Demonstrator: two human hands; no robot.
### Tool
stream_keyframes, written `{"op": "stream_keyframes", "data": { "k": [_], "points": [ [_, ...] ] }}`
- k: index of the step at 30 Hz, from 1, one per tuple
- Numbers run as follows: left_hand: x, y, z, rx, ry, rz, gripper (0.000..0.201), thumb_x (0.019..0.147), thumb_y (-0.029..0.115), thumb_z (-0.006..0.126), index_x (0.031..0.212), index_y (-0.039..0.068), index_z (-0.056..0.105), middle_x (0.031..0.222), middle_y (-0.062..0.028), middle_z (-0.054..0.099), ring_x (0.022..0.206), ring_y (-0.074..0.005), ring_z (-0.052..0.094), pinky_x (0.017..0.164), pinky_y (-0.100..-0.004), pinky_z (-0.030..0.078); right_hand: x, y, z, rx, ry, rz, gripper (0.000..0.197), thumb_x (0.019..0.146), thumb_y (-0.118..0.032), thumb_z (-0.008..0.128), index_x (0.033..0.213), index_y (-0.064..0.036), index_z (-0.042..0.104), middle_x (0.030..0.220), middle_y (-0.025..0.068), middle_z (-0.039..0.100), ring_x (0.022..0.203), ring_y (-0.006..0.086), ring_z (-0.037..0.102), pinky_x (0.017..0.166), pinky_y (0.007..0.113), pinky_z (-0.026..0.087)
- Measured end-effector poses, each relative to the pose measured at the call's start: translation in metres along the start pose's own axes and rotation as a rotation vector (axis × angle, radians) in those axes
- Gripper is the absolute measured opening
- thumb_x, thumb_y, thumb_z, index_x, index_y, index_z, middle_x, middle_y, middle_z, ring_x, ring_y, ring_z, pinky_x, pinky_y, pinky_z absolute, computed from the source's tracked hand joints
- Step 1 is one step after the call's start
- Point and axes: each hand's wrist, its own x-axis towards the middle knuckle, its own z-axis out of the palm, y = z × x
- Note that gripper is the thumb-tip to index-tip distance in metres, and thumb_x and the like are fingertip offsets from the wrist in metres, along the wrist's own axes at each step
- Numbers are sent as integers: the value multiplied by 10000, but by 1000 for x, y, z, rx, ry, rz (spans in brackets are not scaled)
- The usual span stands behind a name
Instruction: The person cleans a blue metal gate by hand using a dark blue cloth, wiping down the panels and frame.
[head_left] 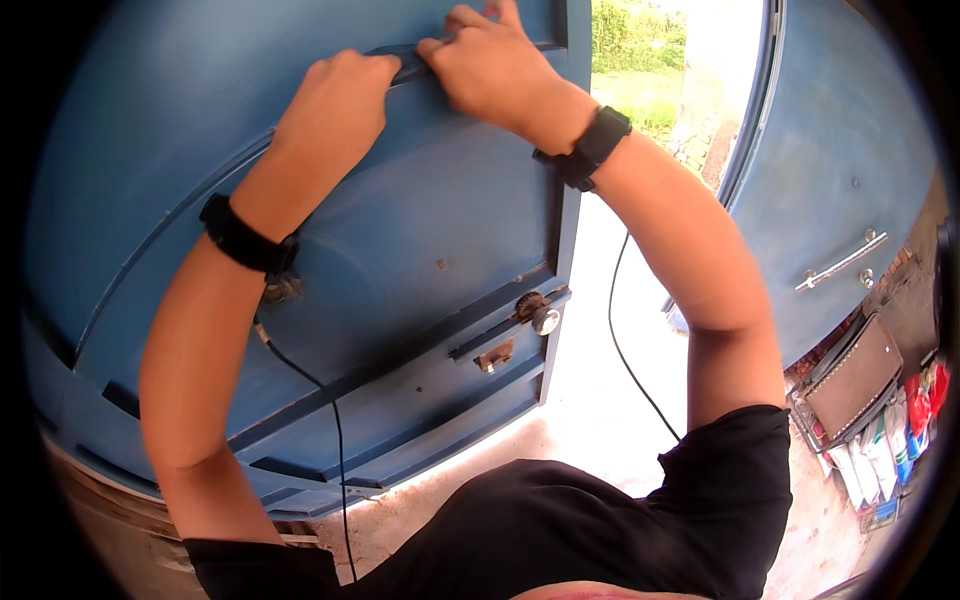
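In front of me stands a blue metal door panel (400,200) with raised rails. My left hand (340,105) is closed at its upper part, fingers curled around the end of a dark strip (408,66). Close beside it, my right hand (490,70) is bent, thumb side at the same strip and other fingers partly raised. Whether the strip is a loose piece or part of the door's rail, I cannot tell. Both wrists wear black bands. Most of the fingertips are hidden behind the hands.
A round knob (545,320) and bolt sit near the door's edge. Another blue door leaf (830,180) with a metal handle (842,262) stands right of the bright opening. Black cables (341,450) hang beside my body. A brown bag (855,380) and several colourful packets lie at right.
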Motion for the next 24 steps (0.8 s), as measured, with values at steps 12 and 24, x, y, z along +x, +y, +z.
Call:
{"op": "stream_keyframes", "data": {
  "k": [12, 24],
  "points": [
    [73, 67, 81, 171, 85, 13, 183, 890, 85, 685, 1060, 28, 725, 1002, -128, 743, 901, -306, 704, 725, -401, 595, -89, 94, 26, 66, 217, -33, 370, 884, -87, 535, 1173, 127, 621, 1263, 275, 652, 1256, 398, 605, 1180, 485, 399],
    [-41, 117, 145, 476, 127, 214, 293, 836, 72, 680, 1123, 29, 723, 1241, -122, 709, 1095, -215, 667, 936, -343, 581, -186, 18, 53, 15, 204, 17, 345, 882, -105, 551, 1146, 87, 663, 1180, 276, 698, 1187, 369, 669, 1132, 417, 466]
  ]
}}
